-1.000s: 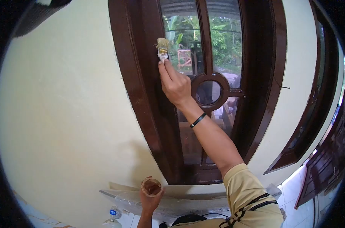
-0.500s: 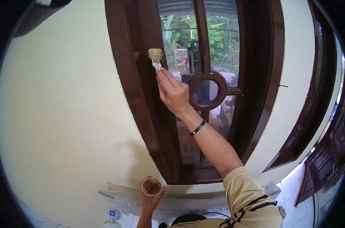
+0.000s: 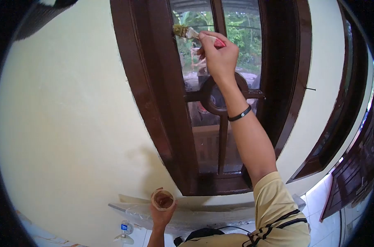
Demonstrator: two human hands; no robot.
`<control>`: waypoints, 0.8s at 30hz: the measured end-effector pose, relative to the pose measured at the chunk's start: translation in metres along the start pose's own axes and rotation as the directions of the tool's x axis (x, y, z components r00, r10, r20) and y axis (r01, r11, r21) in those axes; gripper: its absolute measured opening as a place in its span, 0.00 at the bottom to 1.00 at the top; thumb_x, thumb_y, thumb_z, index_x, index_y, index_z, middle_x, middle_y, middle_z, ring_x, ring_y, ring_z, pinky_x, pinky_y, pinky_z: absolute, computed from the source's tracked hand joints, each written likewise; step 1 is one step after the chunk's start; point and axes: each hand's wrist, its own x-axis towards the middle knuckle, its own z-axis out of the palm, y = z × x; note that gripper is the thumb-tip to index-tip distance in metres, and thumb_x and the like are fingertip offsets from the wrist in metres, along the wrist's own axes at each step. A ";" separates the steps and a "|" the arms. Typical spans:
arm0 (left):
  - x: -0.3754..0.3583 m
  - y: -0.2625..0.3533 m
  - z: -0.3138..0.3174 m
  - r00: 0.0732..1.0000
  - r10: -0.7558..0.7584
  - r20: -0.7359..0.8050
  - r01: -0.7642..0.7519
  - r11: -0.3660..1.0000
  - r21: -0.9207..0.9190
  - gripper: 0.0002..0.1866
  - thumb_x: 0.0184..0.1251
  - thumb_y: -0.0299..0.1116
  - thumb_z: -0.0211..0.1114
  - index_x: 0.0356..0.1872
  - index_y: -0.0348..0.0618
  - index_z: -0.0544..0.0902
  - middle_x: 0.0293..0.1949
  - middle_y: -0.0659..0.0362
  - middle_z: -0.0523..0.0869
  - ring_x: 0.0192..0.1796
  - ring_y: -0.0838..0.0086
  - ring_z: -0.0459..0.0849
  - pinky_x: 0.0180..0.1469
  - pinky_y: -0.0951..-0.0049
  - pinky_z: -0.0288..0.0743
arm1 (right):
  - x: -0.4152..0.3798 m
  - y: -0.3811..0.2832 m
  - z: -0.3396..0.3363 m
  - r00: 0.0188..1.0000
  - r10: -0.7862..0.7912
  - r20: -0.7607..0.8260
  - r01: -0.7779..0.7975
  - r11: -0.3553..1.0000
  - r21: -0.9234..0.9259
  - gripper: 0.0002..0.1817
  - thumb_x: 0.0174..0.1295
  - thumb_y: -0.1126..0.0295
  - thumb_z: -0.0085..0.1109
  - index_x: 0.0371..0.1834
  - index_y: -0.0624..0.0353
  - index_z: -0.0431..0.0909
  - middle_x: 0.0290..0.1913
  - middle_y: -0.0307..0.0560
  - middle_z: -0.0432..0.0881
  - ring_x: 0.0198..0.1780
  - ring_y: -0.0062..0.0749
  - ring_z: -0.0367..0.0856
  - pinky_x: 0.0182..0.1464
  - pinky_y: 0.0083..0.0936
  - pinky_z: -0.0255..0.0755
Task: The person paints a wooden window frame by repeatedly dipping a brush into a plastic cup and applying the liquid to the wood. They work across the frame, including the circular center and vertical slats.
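Note:
My right hand is raised and closed around the handle of a paintbrush. The brush lies nearly level, its pale, stained bristles pointing left at the edge where the brown window frame meets the glass; its handle end is red. Low in the view, my left hand is wrapped round a clear plastic cup with brown liquid in the bottom. The cup is held upright in front of the pale wall, below the lower left corner of the window. Glass panes fill the frame around a round wooden ring.
A cream wall spreads to the left. A nail sticks out right of the window. Below, a plastic-covered ledge runs along the wall, with a bottle on the tiled floor. Another dark window frame stands at the right.
My right hand has moved up and to the right, and the brush has turned from upright to nearly level, bristles leftward. My left hand with the cup has hardly moved.

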 end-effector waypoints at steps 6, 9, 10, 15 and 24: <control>-0.001 -0.004 0.001 1.000 0.025 -0.009 -0.025 0.999 0.023 0.38 0.50 0.22 0.79 0.64 0.40 0.71 0.45 0.57 0.84 0.47 0.72 0.86 0.52 0.72 0.83 | 0.004 0.008 -0.002 0.997 0.039 0.064 -0.037 0.999 -0.032 0.12 0.62 0.68 0.66 0.40 0.68 0.88 0.23 0.39 0.85 0.23 0.16 0.80 0.28 0.19 0.74; -0.002 -0.004 0.002 0.999 0.049 -0.002 -0.049 0.997 0.052 0.38 0.50 0.22 0.78 0.64 0.40 0.71 0.46 0.56 0.83 0.47 0.72 0.86 0.52 0.71 0.83 | -0.003 0.013 -0.007 0.996 0.030 0.085 -0.024 0.997 -0.074 0.13 0.62 0.68 0.66 0.39 0.69 0.88 0.22 0.39 0.85 0.23 0.17 0.81 0.28 0.20 0.75; -0.002 -0.005 0.002 0.999 0.040 -0.003 -0.040 0.998 0.053 0.38 0.51 0.22 0.78 0.64 0.40 0.70 0.46 0.56 0.83 0.47 0.72 0.86 0.52 0.71 0.83 | -0.006 0.013 -0.009 0.995 0.044 0.087 -0.037 0.997 -0.074 0.12 0.63 0.68 0.65 0.39 0.69 0.88 0.22 0.39 0.85 0.24 0.17 0.81 0.28 0.20 0.75; -0.004 0.001 0.005 0.999 -0.015 0.036 0.013 0.999 0.041 0.36 0.53 0.26 0.78 0.65 0.41 0.70 0.49 0.57 0.81 0.50 0.72 0.84 0.54 0.69 0.81 | -0.033 0.012 -0.020 0.991 0.088 0.105 -0.078 0.992 -0.097 0.11 0.64 0.69 0.64 0.39 0.68 0.88 0.22 0.40 0.84 0.24 0.17 0.81 0.28 0.20 0.74; -0.008 -0.004 0.008 0.998 -0.004 0.055 0.003 1.000 0.025 0.36 0.54 0.24 0.78 0.65 0.40 0.70 0.48 0.57 0.81 0.50 0.72 0.84 0.55 0.70 0.81 | -0.071 0.018 -0.041 0.978 0.135 0.160 -0.096 0.968 -0.230 0.10 0.66 0.70 0.64 0.41 0.68 0.87 0.23 0.39 0.84 0.23 0.16 0.80 0.26 0.18 0.71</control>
